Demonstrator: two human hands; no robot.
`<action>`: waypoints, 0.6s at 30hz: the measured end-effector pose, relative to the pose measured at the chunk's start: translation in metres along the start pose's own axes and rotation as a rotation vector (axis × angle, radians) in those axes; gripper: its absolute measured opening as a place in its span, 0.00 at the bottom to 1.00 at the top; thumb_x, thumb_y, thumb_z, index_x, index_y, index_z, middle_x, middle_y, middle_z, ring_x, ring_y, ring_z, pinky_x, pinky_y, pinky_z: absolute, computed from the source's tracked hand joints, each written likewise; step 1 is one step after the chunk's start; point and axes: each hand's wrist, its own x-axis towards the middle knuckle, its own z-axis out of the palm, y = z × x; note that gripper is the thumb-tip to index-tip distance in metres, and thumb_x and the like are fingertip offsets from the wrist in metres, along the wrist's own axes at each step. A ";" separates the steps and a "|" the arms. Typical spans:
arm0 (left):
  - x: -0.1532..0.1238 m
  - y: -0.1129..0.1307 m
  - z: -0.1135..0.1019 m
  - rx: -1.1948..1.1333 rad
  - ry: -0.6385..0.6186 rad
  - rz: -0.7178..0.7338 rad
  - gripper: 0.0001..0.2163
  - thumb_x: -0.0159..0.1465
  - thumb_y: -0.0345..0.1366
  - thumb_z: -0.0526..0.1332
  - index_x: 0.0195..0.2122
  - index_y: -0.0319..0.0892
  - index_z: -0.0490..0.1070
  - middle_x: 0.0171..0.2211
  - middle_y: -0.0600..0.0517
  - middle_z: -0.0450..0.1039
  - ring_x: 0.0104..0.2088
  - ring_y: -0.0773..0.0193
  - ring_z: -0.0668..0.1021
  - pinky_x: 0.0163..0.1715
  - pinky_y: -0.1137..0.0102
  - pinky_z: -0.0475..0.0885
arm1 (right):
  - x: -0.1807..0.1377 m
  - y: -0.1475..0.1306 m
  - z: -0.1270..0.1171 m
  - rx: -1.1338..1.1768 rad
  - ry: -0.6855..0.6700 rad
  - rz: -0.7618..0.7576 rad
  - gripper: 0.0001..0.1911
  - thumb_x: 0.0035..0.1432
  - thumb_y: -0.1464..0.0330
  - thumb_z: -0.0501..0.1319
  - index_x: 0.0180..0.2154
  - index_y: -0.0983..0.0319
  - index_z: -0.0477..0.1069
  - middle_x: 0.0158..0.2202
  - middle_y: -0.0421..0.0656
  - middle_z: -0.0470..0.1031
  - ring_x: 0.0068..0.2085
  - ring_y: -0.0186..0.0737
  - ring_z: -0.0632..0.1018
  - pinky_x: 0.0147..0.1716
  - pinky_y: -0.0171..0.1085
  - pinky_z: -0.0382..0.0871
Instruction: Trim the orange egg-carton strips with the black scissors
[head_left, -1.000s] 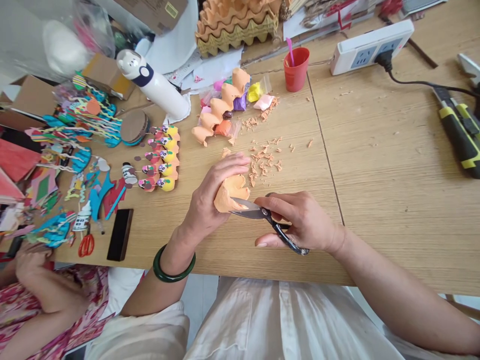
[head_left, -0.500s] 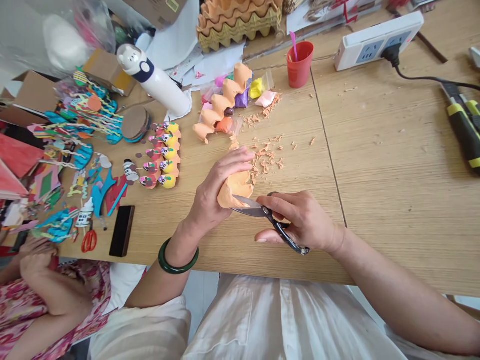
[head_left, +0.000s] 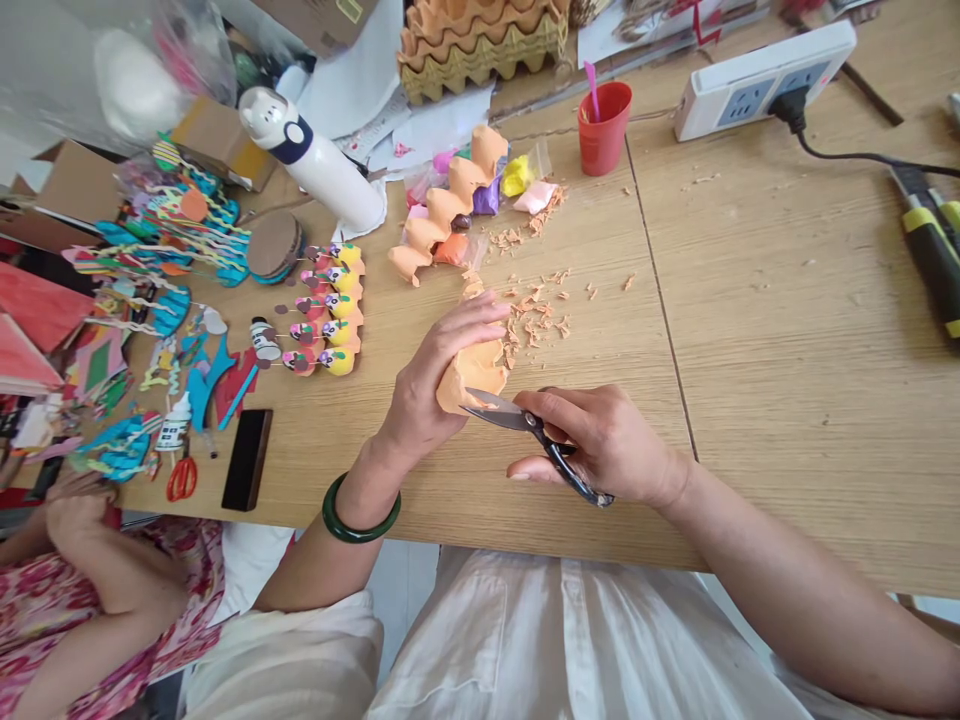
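Note:
My left hand (head_left: 431,385) is closed round an orange egg-carton cup (head_left: 472,372), held just above the wooden table (head_left: 787,330). My right hand (head_left: 604,440) grips black-handled scissors (head_left: 536,432), whose blades touch the cup's lower edge. Orange paper trimmings (head_left: 532,310) lie scattered on the table just beyond the cup. A strip of orange carton cups (head_left: 446,205) rests farther back, beside small bags of coloured clay (head_left: 517,185).
A red cup (head_left: 602,128) and a white power strip (head_left: 761,80) stand at the back. A yellow-black tool (head_left: 934,260) lies at the right edge. Painted craft figures (head_left: 330,310), a white bear bottle (head_left: 315,160) and paper cut-outs crowd the left. Another person's hand (head_left: 71,510) is at lower left.
The scissor blades have shifted slightly along the cup's edge, and my left hand has turned the cup a little. The view has drifted slightly.

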 end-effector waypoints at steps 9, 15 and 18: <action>0.000 0.003 0.001 0.025 -0.003 -0.035 0.17 0.73 0.43 0.61 0.61 0.52 0.65 0.62 0.46 0.74 0.68 0.50 0.73 0.69 0.44 0.68 | 0.001 -0.002 -0.001 -0.039 0.059 0.006 0.29 0.70 0.46 0.57 0.43 0.68 0.76 0.22 0.35 0.64 0.20 0.29 0.61 0.20 0.32 0.52; 0.000 0.001 0.002 0.080 -0.018 -0.053 0.15 0.75 0.45 0.58 0.61 0.52 0.64 0.62 0.46 0.73 0.68 0.49 0.73 0.68 0.43 0.69 | 0.002 -0.003 0.000 -0.104 0.109 -0.011 0.28 0.71 0.48 0.58 0.40 0.67 0.77 0.21 0.35 0.63 0.20 0.28 0.60 0.20 0.32 0.50; 0.000 -0.001 0.002 0.073 -0.005 -0.036 0.16 0.74 0.40 0.59 0.61 0.51 0.65 0.62 0.46 0.74 0.67 0.50 0.73 0.68 0.44 0.69 | 0.002 -0.003 0.000 -0.095 0.101 0.005 0.29 0.71 0.47 0.57 0.39 0.68 0.77 0.21 0.35 0.63 0.20 0.28 0.60 0.20 0.32 0.51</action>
